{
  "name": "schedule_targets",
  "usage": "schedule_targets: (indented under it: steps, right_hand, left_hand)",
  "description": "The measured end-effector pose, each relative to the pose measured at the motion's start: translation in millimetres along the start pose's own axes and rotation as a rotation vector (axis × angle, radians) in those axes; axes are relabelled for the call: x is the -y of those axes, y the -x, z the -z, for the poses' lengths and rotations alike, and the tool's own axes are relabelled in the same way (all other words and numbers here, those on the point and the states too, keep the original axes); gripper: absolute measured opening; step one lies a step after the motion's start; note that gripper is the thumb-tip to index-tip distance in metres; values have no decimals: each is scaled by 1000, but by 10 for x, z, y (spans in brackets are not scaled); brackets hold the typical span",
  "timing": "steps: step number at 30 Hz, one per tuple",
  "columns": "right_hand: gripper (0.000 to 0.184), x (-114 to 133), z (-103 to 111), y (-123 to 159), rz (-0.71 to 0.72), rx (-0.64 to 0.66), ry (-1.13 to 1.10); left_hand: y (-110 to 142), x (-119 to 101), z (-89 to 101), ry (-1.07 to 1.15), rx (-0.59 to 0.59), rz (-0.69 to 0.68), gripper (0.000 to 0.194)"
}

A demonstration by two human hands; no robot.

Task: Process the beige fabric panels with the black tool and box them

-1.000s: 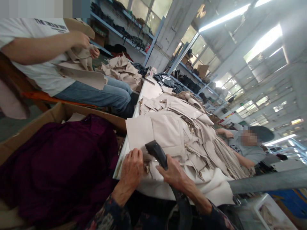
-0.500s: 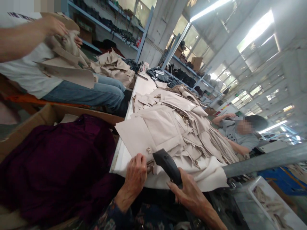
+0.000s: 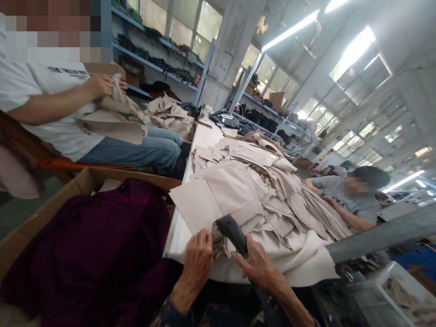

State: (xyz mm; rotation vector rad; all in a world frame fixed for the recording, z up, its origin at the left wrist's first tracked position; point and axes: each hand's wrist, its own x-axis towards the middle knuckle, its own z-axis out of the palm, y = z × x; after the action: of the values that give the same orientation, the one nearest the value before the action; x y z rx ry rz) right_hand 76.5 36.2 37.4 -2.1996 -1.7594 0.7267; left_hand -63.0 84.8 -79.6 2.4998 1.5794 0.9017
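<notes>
At six o'clock, on the white surface (image 3: 177, 229), my right hand (image 3: 260, 268) has its grip wrapped round a black tool (image 3: 233, 232), its head at the lower edge of a beige piece (image 3: 195, 204). Toward seven, my left hand (image 3: 198, 256) touches that edge, grip unclear. Purple cloth (image 3: 88, 245) fills a box (image 3: 30, 229) at eight.

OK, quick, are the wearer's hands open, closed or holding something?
Left hand: fingers bent at the edge of the beige piece; whether it grips cannot be told.
Right hand: closed around the black tool.
</notes>
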Motion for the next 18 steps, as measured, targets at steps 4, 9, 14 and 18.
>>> schedule_targets:
  steps: [4,9,14,18]
  right_hand:
    - [19,198,56,-383,74,-14,70]
    - [23,490,170,-889,141,-3,102]
    - [25,655,127,-1201,197,24,144]
    - [22,824,40,-1460,228,48,155]
  left_hand:
    - [-1,4,-15,28,-20,-9,20]
    - [20,-4,-60,18,-88,14,15]
    - [17,8,-88,15,-125,1,20]
    - [16,16,-52,14,-103,-15,23]
